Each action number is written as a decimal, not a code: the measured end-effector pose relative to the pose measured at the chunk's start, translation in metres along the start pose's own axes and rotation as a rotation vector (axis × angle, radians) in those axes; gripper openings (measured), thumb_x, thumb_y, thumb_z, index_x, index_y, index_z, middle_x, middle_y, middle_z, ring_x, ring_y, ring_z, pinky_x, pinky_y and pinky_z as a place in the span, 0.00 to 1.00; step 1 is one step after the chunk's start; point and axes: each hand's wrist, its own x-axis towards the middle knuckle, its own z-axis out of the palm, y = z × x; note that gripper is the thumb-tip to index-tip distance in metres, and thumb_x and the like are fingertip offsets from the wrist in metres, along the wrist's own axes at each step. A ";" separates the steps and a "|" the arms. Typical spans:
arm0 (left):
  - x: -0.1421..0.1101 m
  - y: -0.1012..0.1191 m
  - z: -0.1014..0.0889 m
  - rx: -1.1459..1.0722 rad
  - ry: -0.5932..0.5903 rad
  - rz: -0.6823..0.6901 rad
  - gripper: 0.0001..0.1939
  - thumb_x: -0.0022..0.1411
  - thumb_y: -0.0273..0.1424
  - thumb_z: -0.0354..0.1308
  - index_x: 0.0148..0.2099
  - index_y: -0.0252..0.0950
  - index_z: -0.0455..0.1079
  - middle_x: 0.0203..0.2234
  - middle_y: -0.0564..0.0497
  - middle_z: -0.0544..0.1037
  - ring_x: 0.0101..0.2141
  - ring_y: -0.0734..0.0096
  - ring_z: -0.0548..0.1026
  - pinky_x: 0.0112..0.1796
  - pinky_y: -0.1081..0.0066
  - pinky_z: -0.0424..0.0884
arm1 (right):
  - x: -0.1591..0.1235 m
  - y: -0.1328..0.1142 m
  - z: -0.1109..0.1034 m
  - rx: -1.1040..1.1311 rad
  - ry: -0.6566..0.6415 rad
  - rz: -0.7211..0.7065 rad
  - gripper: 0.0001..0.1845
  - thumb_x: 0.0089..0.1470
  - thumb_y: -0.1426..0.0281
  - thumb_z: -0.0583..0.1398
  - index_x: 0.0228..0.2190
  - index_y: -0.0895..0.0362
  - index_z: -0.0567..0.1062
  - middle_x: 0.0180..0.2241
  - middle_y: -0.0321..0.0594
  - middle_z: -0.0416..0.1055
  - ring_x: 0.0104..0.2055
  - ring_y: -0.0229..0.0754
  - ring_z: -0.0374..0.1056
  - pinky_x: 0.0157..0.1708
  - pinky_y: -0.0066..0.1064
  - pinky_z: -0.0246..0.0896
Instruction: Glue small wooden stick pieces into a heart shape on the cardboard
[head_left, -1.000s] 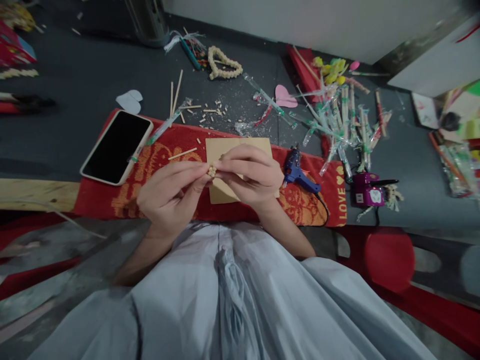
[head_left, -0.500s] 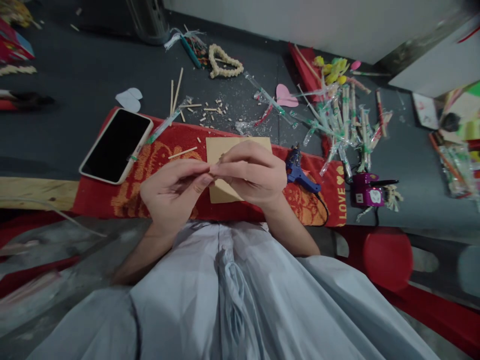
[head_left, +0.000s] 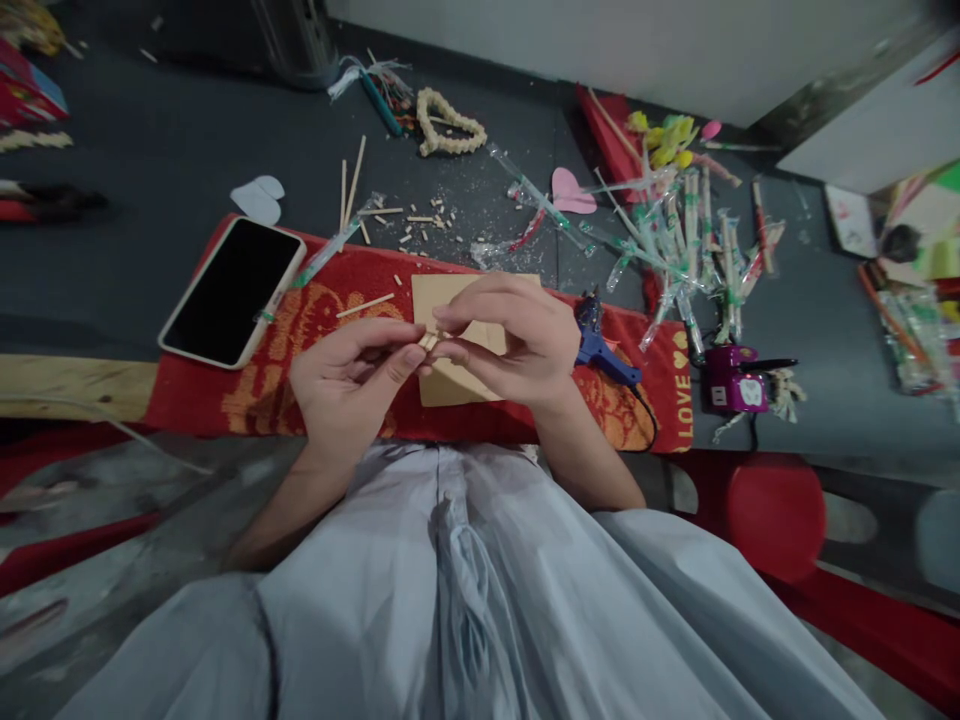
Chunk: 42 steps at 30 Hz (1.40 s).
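At the far left of the work area, a phone (head_left: pixel 232 292) is lying screen up, partly on a red towel (head_left: pixel 187 412). Just beyond it, a pale paper heart (head_left: pixel 259 199) is lying on the dark table (head_left: pixel 202 130). Further right, loose thin sticks (head_left: pixel 355 182) are lying near a scatter of short pieces (head_left: pixel 424 219).

The left hand (head_left: pixel 345 375) is pinching a small stick cluster (head_left: pixel 430 341) between thumb and index fingertips. The cluster is sitting between the two hands, above the left part of a tan card (head_left: pixel 457 388). The right hand (head_left: pixel 521 340) is meeting the cluster's right end; its thumb is resting close against it and its index finger is arching above. Whether these fingers are clamping cannot be told.

Handling, by judgement: the cluster is probably behaving as light and stiff, dry rather than slippery, and weak at its joints. Holding is best done across the sides at mid-length, with light, even pressure; twisting a single piece is risking a break.

To the right, a blue glue gun (head_left: pixel 604 358) is lying on the towel. Beyond it, wrapped sticks (head_left: pixel 691 225) are lying in a loose heap, and a purple device (head_left: pixel 739 385) is standing just beside the towel's end.
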 end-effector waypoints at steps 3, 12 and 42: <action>0.000 0.000 0.000 0.002 -0.001 -0.023 0.09 0.59 0.24 0.70 0.41 0.41 0.83 0.31 0.53 0.84 0.28 0.79 0.82 0.32 0.83 0.80 | -0.001 -0.002 0.000 0.027 0.009 0.086 0.13 0.64 0.60 0.60 0.42 0.55 0.78 0.34 0.39 0.78 0.39 0.39 0.76 0.45 0.36 0.77; 0.003 0.002 -0.001 0.091 0.013 0.041 0.12 0.57 0.20 0.70 0.41 0.40 0.83 0.32 0.53 0.84 0.32 0.80 0.82 0.37 0.83 0.78 | 0.002 0.001 -0.004 -0.007 -0.123 -0.004 0.14 0.67 0.60 0.56 0.41 0.56 0.76 0.37 0.40 0.76 0.43 0.40 0.75 0.49 0.40 0.75; 0.016 -0.005 -0.021 -0.401 0.269 -0.657 0.08 0.53 0.29 0.73 0.37 0.39 0.80 0.28 0.54 0.79 0.29 0.83 0.78 0.30 0.88 0.74 | 0.050 0.100 0.030 -0.501 -0.785 0.156 0.11 0.63 0.71 0.56 0.38 0.60 0.78 0.41 0.50 0.79 0.44 0.49 0.73 0.44 0.38 0.64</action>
